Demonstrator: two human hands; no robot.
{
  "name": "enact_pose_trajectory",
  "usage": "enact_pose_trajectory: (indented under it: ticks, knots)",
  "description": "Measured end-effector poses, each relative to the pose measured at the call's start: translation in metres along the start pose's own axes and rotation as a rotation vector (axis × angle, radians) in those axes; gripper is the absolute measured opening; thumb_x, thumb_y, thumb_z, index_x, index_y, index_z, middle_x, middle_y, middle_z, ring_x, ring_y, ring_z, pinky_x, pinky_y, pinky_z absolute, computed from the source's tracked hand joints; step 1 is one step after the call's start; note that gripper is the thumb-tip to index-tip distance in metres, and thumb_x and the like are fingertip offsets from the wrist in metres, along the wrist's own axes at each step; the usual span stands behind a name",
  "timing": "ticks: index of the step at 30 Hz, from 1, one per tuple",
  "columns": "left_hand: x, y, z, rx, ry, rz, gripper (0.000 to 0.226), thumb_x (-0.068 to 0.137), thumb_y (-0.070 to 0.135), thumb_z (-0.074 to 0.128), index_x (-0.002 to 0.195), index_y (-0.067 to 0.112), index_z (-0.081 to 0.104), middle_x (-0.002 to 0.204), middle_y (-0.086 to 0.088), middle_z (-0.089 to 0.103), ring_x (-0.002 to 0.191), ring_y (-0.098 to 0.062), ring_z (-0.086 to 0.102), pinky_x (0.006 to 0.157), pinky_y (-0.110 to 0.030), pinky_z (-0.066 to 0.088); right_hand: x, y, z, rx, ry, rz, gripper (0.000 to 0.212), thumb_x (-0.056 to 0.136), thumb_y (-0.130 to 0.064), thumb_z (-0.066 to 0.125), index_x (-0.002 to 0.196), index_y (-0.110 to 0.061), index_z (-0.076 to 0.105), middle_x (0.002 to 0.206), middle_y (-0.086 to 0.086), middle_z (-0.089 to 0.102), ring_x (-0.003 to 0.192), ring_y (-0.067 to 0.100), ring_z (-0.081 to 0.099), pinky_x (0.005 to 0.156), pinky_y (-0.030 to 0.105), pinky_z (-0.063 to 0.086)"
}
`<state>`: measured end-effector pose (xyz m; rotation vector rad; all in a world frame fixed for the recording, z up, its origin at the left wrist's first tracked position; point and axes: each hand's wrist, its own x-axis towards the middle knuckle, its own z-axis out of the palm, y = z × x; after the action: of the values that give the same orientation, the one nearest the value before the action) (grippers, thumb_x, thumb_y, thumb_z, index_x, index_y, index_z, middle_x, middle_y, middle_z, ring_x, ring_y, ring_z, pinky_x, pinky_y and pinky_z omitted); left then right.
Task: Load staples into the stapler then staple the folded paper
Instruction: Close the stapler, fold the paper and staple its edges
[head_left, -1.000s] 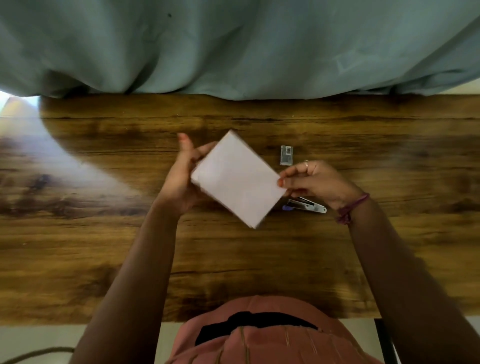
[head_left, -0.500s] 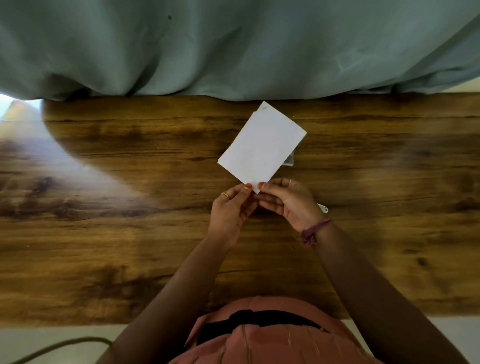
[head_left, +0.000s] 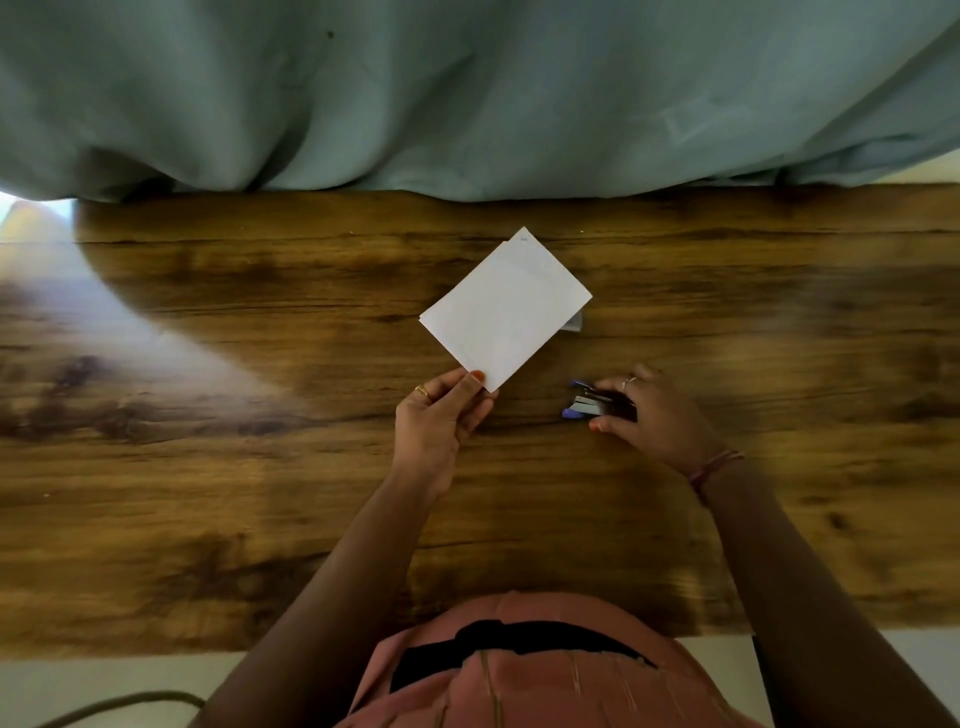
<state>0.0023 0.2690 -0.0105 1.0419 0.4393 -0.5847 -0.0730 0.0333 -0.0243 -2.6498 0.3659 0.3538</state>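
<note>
Pinched between thumb and fingers, the left hand (head_left: 441, 421) holds the near corner of the folded paper (head_left: 506, 312), which is raised and tilted over the wooden table (head_left: 208, 493). To the right of the paper's held corner, the right hand (head_left: 660, 418) curls around the small blue-tipped stapler (head_left: 589, 404), fingers closed over its back end while its metal nose points toward the paper. A small staple box (head_left: 574, 325) peeks out from under the paper's right edge. Beyond the paper, a grey-green curtain (head_left: 467, 93) hangs along the table's far edge. Pale floor (head_left: 104, 686) shows at the near edge.
</note>
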Motion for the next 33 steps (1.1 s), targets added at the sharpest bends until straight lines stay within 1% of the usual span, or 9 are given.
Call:
enact_pose_trajectory:
  ticks: [3,7,9,13,15,19,21,25,33]
  knots:
    - [-0.001,0.000,0.002,-0.026,-0.025,-0.005,0.019,0.078,0.008,0.073,0.097,0.005,0.071,0.100,-0.013,0.074,0.085,-0.020,0.073,0.063,-0.022,0.057,0.001,-0.004,0.007,0.085,0.018,-0.030,0.049,0.086,-0.034,0.065,0.130,-0.017,0.052,0.116,0.003,0.053,0.107,0.019,0.051,0.088,0.031,0.043]
    - [-0.003,0.002,0.002,-0.030,-0.080,0.017,0.026,0.075,0.011,0.075,0.099,0.004,0.071,0.095,-0.011,0.075,0.084,-0.019,0.072,0.063,-0.021,0.056,-0.009,-0.027,0.003,0.838,-0.172,0.051,0.038,0.075,-0.041,0.069,0.111,-0.031,0.059,0.099,-0.002,0.071,0.085,0.002,0.066,0.072,0.020,0.052]
    - [-0.004,0.002,0.002,-0.016,-0.110,0.027,0.024,0.074,0.013,0.075,0.096,0.006,0.073,0.094,-0.011,0.075,0.084,-0.018,0.072,0.063,-0.021,0.056,-0.013,-0.039,0.006,1.155,-0.324,0.081,0.045,0.071,-0.036,0.070,0.113,-0.024,0.059,0.091,-0.001,0.074,0.084,0.009,0.069,0.070,0.023,0.056]
    - [-0.005,0.000,0.003,0.008,-0.160,0.048,0.019,0.074,0.013,0.074,0.093,0.008,0.075,0.092,-0.010,0.075,0.082,-0.015,0.071,0.063,-0.021,0.056,-0.012,-0.059,0.015,1.451,-0.347,0.119,0.038,0.072,-0.028,0.069,0.108,-0.018,0.062,0.081,-0.001,0.071,0.071,0.013,0.068,0.059,0.023,0.054]
    - [-0.007,-0.002,0.004,0.029,-0.174,0.061,0.018,0.074,0.013,0.073,0.091,0.009,0.076,0.091,-0.009,0.075,0.081,-0.014,0.071,0.063,-0.021,0.056,-0.012,-0.064,0.017,1.523,-0.326,0.146,0.033,0.073,-0.032,0.069,0.103,-0.016,0.066,0.084,0.003,0.067,0.068,0.012,0.064,0.055,0.024,0.051]
    - [-0.008,-0.002,0.006,0.077,-0.154,0.105,0.018,0.072,0.015,0.074,0.089,0.011,0.076,0.089,-0.008,0.075,0.081,-0.014,0.071,0.064,-0.022,0.056,-0.013,-0.066,0.019,1.648,-0.351,0.156,0.048,0.074,-0.040,0.070,0.109,-0.008,0.062,0.090,0.008,0.061,0.066,0.012,0.058,0.053,0.024,0.049]
    - [-0.007,-0.002,0.006,0.118,-0.157,0.129,0.016,0.073,0.014,0.074,0.089,0.010,0.076,0.090,-0.008,0.075,0.081,-0.015,0.071,0.064,-0.022,0.056,-0.014,-0.068,0.019,1.695,-0.352,0.175,0.045,0.078,-0.040,0.067,0.109,-0.008,0.060,0.088,0.007,0.059,0.065,0.012,0.057,0.051,0.023,0.048]
    - [-0.008,-0.004,0.007,0.185,-0.173,0.152,0.009,0.082,0.009,0.070,0.089,0.011,0.075,0.093,-0.009,0.075,0.082,-0.017,0.072,0.064,-0.022,0.057,-0.014,-0.075,0.015,1.643,-0.319,0.225,0.051,0.071,-0.042,0.068,0.109,-0.010,0.059,0.085,0.005,0.060,0.064,0.011,0.056,0.051,0.023,0.047]
    - [-0.008,-0.005,0.005,0.256,-0.193,0.186,0.010,0.084,0.009,0.068,0.089,0.012,0.076,0.095,-0.011,0.075,0.084,-0.019,0.072,0.064,-0.022,0.057,-0.013,-0.080,0.015,1.551,-0.277,0.234,0.037,0.072,-0.039,0.068,0.100,-0.016,0.067,0.081,0.000,0.066,0.068,0.010,0.063,0.056,0.026,0.051]
